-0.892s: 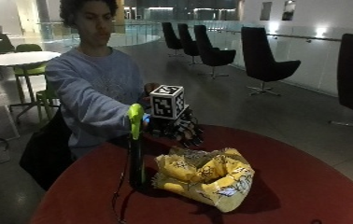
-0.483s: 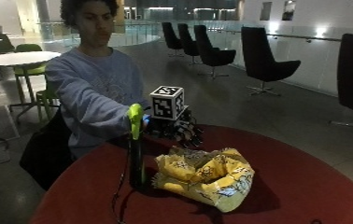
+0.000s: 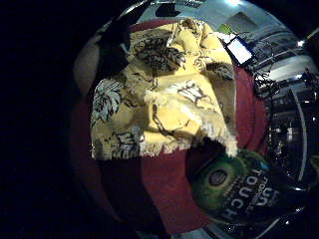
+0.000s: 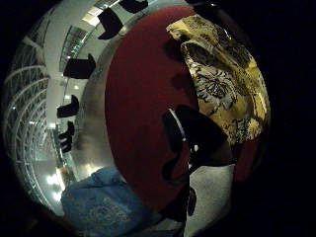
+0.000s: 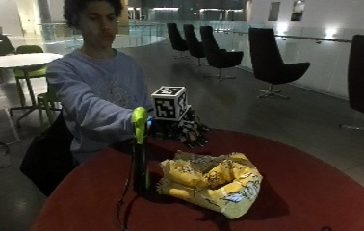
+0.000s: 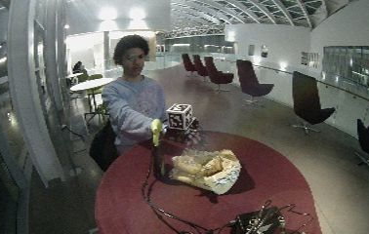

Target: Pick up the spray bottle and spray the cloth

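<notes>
Outside view shows a spray bottle [image 5: 140, 154] standing upright on the red table [image 5: 310, 192], touching the edge of a crumpled yellow cloth [image 5: 211, 180]. Gloved right hand [image 5: 185, 130] hovers just behind the bottle's green top; I cannot tell how its fingers stand.
</notes>
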